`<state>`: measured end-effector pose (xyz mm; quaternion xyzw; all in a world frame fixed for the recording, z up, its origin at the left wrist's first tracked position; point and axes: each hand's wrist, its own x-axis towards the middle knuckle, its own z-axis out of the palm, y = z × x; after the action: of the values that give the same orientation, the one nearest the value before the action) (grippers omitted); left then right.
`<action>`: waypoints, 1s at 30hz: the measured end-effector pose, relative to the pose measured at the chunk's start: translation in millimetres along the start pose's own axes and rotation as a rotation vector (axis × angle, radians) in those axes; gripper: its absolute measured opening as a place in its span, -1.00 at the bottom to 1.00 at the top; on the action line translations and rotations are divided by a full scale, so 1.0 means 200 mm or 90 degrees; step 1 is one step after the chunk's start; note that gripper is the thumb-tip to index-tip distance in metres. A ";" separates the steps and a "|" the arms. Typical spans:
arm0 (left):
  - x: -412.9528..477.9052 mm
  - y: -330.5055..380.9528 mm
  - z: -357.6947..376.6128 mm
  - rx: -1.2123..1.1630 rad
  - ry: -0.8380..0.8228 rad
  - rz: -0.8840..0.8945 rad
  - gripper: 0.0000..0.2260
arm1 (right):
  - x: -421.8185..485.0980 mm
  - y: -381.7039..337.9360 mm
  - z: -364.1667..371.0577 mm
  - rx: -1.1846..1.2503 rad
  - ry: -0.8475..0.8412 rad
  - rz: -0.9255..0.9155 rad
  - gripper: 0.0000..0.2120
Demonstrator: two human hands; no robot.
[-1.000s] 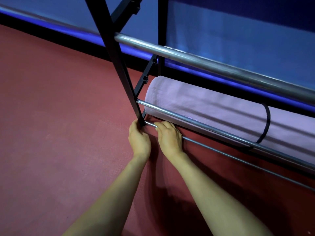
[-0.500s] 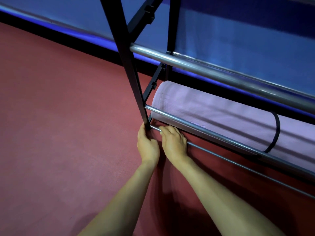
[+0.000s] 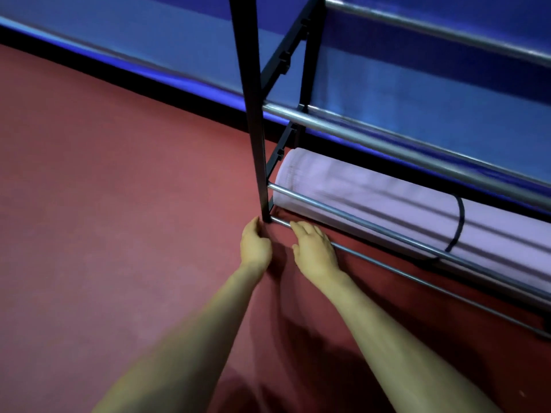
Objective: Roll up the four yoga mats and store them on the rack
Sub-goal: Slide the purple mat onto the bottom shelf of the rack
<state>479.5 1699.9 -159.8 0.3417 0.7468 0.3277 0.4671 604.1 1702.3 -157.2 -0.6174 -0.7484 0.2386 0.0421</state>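
Note:
A rolled lilac yoga mat (image 3: 366, 201) with a black strap (image 3: 457, 231) lies on the lowest tier of the rack, behind a silver rail (image 3: 372, 223). The rack has a black upright post (image 3: 253, 120) and more silver rails above. My left hand (image 3: 255, 245) is at the foot of that post, with its fingers curled against the base. My right hand (image 3: 313, 248) rests on the bottom rail (image 3: 417, 283) just right of the post, its fingers fairly straight and slightly spread. No other mat is in view.
The floor (image 3: 119, 234) is dark red carpet. A blue wall (image 3: 179, 40) with a black skirting runs behind the rack. The rack's higher tiers (image 3: 387, 135) carry nothing that I can see.
My head has pulled back, so more of the rack's upper tiers shows. My right hand's fingers have loosened on the bottom rail and shifted slightly right. The left hand stays at the post's foot.

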 end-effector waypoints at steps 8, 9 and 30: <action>-0.68 0.25 -0.50 0.437 -0.208 -0.079 -0.64 | -0.62 -0.08 -0.64 -0.128 -0.163 0.126 -0.42; -0.80 0.31 -0.56 0.465 -0.222 -0.072 -0.64 | -0.72 -0.12 -0.73 -0.138 -0.176 0.136 -0.42; -3.11 0.95 -0.93 0.584 -0.138 0.041 -0.63 | -2.64 -0.58 -2.04 -0.124 -0.146 0.043 -0.44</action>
<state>551.8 1263.8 353.3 0.5681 0.7505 -0.0594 0.3324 767.7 1313.6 372.2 -0.6122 -0.7466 0.2351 -0.1120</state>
